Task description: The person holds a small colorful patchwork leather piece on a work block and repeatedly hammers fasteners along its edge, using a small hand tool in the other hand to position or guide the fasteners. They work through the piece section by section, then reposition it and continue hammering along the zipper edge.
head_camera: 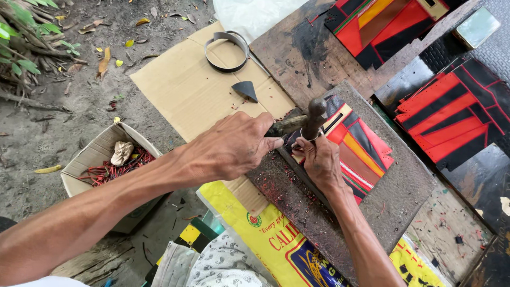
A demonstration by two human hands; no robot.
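Observation:
My left hand [231, 146] is closed around the wooden handle of a mallet [313, 114], whose dark head rests above the work. My right hand [319, 159] pinches a metal cutting punch [308, 135] upright against a striped panel of red, orange, black and brown pieces [361, 143]. The panel lies on a grey, pitted cutting board [396, 199], dusted with small red and black offcuts. The punch's lower end is hidden by my fingers.
Flat cardboard [186, 87] lies at the back with a metal ring cutter [227, 51] and a dark wedge-shaped piece [245, 90]. More striped panels [457, 114] lie to the right and at the top [382, 24]. A cardboard box of red scraps [114, 165] sits at the left. A yellow sack [271, 239] lies under the board.

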